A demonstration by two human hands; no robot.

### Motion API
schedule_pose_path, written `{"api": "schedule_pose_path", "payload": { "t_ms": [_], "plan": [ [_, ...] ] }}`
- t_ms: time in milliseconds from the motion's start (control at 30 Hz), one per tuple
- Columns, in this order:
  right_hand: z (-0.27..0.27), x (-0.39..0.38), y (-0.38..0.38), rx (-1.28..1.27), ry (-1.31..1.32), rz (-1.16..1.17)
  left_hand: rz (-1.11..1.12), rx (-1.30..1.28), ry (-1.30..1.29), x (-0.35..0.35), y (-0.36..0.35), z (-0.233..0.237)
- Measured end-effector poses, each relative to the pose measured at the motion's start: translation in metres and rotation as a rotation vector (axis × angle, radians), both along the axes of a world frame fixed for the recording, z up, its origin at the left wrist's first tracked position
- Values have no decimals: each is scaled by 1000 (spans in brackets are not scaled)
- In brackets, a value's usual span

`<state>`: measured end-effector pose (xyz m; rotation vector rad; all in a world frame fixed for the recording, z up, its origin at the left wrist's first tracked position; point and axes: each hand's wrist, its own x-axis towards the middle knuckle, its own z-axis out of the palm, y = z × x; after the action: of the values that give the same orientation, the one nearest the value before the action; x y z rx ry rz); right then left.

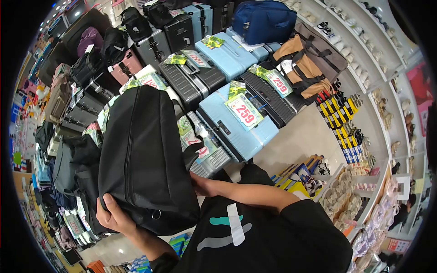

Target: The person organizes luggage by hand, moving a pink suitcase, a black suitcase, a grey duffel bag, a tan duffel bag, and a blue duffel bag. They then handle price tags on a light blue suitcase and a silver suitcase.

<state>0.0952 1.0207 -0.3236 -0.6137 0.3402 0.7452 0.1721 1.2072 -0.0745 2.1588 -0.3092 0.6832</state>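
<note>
A large black duffel bag (150,150) with a long zipper along its top is held in front of me, over the suitcases. My left hand (113,214) grips its lower left edge, thumb on the upper face and some fingers hidden beneath. At the bag's right side is my right hand (203,185), its fingers mostly hidden behind the fabric; it appears to hold the bag there. A small metal ring (156,214) shows on the near end. Just beyond my right hand stands a light blue suitcase (246,136) bearing a price tag (244,112) marked 259.
Rows of suitcases surround the bag, including a dark grey one (200,82). A navy bag (264,22) and a tan-and-black bag (300,68) rest on top at the back. Shoe shelves (384,91) curve along the right. Dark bags (75,164) stand on the left.
</note>
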Motion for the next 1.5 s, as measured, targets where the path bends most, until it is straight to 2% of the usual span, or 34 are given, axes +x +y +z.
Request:
{"api": "schedule_pose_path", "payload": {
  "t_ms": [67,100,167,233,267,300,367,400,433,500,567,633,700,800,900,967,1000,1033,1100,1133,1167,1200,1233,1300,1433,1500],
  "plan": [
    [5,-3,-16,92,-9,-195,-19,-2,-11,1,-19,-1],
    [1,-4,-23,94,-12,-207,-52,-37,-2,3,-29,-2],
    [-4,-5,-41,39,91,-413,-93,-64,0,4,-55,-3],
    [9,-10,-76,135,85,-414,-69,-172,-9,0,-90,-3],
    [18,-14,-95,227,86,-409,-48,-136,-4,-2,-102,-7],
    [16,-13,-112,236,70,-409,-27,-103,-6,-4,-117,-9],
    [18,-9,-147,153,34,-561,-58,-11,-34,-14,-165,-1],
    [18,-9,-169,119,69,-620,-50,-46,-80,-15,-195,0],
    [43,-10,-197,-34,160,-664,-44,-83,-126,-15,-221,-1],
    [24,-2,-254,-63,20,-669,-49,-194,-78,-7,-264,-7],
    [47,-2,-330,-100,-136,-676,-23,-418,-88,3,-329,-11],
    [73,-12,-399,-39,-170,-816,24,-439,-113,17,-385,-25],
    [80,-25,-456,-136,-33,-846,148,-367,-162,29,-438,-53],
    [62,-43,-510,-66,-154,-916,3,-474,-86,36,-518,-93],
    [40,-39,-544,-89,-144,-952,-150,-437,34,24,-586,-97],
    [-3,-30,-578,-183,129,-1147,-252,-417,212,19,-614,-96],
    [-8,-28,-591,-156,95,-1211,-297,-504,267,21,-628,-111],
    [-10,-26,-604,-226,117,-1227,-288,-413,217,19,-636,-112],
    [-40,-22,-637,-269,64,-1209,-360,-483,173,17,-657,-115],
    [-28,-16,-643,-347,79,-1234,-319,-488,163,19,-665,-116],
    [-17,-11,-645,-422,96,-1258,-375,-485,210,21,-669,-118],
    [-41,-7,-660,-485,-4,-1233,-434,-477,261,23,-672,-120],
    [-38,-2,-667,-518,82,-1240,-498,-469,308,26,-675,-122],
    [-56,7,-685,-610,61,-1267,-503,-432,357,32,-678,-130],
    [-63,12,-709,-596,124,-1236,-472,-445,404,27,-687,-162],
    [-88,12,-719,-916,186,-1181,-476,-443,442,23,-688,-184]
  ]
}}
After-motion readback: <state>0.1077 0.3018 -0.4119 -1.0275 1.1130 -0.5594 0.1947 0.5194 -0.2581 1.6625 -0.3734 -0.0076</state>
